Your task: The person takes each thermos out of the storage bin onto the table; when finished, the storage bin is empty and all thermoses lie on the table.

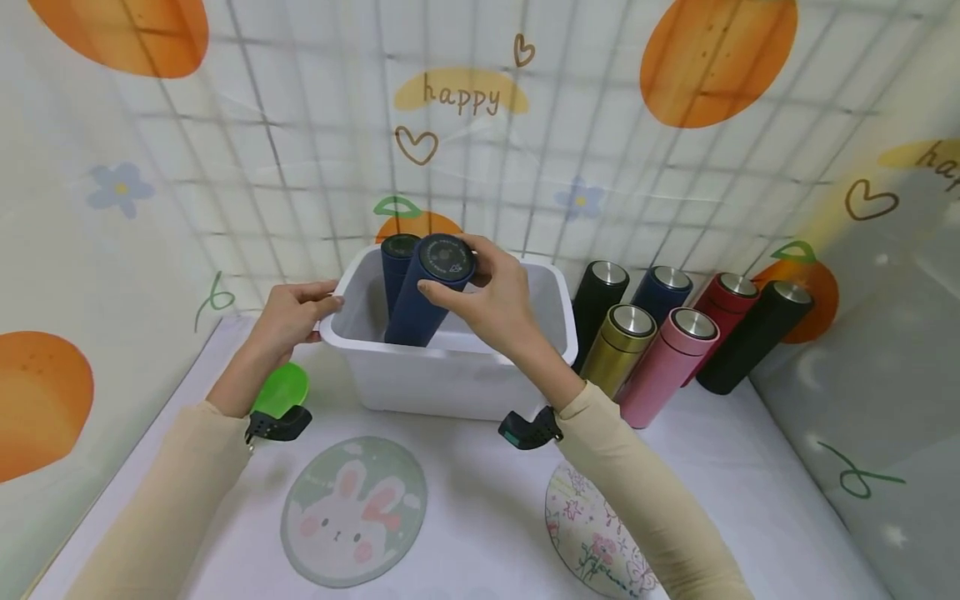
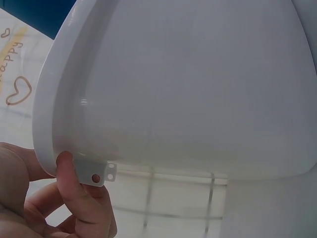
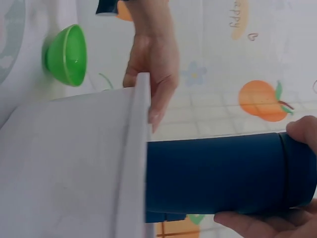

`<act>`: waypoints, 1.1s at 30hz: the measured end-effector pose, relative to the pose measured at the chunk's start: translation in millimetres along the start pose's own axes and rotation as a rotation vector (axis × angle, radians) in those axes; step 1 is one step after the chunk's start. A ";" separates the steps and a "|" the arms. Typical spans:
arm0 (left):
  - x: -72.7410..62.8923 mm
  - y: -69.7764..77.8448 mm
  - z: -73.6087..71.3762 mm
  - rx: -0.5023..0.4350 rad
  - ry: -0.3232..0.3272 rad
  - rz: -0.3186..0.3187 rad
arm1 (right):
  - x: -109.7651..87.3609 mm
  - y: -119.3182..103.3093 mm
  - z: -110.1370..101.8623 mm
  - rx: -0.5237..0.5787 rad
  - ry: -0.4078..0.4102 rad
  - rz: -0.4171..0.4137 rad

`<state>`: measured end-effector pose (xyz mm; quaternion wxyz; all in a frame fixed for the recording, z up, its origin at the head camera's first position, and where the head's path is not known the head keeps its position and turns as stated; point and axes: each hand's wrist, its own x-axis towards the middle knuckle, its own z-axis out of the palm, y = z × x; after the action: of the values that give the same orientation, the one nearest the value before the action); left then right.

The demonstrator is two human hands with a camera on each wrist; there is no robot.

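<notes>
In the head view, my right hand (image 1: pixel 495 292) holds a dark blue thermos bottle (image 1: pixel 423 304) by its top end. The bottle leans, its lower part inside a white plastic bin (image 1: pixel 450 387). Behind it in the bin stands another dark blue thermos bottle (image 1: pixel 397 258), partly hidden. The right wrist view shows the held thermos bottle (image 3: pixel 218 173) crossing the bin's rim, with fingers (image 3: pixel 302 131) around its cap. My left hand (image 1: pixel 292 317) pinches the bin's left rim; in the left wrist view, its thumb and fingers (image 2: pixel 81 203) are on the rim's corner.
Right of the bin stand several thermos bottles, among them a gold one (image 1: pixel 618 350), a pink one (image 1: pixel 667 367) and a black one (image 1: pixel 757 333). A green bowl (image 1: pixel 283 388) sits below my left wrist. Round rabbit mat (image 1: pixel 352 517) and flowered mat (image 1: pixel 592 533) lie in front.
</notes>
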<state>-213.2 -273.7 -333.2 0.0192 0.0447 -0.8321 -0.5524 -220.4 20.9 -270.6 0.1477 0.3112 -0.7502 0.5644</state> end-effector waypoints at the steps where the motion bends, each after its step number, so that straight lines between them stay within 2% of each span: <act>1: -0.2 -0.4 -0.3 -0.001 -0.001 0.002 | -0.4 -2.7 -1.5 0.006 0.010 -0.016; 7: -0.8 -0.2 -0.1 0.000 -0.002 0.002 | -3.7 -18.0 -12.9 0.029 0.028 -0.074; 18: -0.9 1.8 0.8 0.007 0.003 -0.004 | -13.3 -42.6 -32.3 0.042 -0.004 -0.067; 27: 1.9 -0.9 1.1 0.008 0.005 -0.012 | -20.0 -60.8 -51.0 0.054 0.007 -0.126; 33: 1.1 -0.6 -0.3 0.003 0.005 -0.007 | -23.2 -73.6 -63.1 0.094 0.007 -0.129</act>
<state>-214.2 -274.3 -333.6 0.0190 0.0490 -0.8327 -0.5513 -164.2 74.6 -208.1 0.1716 0.3636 -0.7008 0.5893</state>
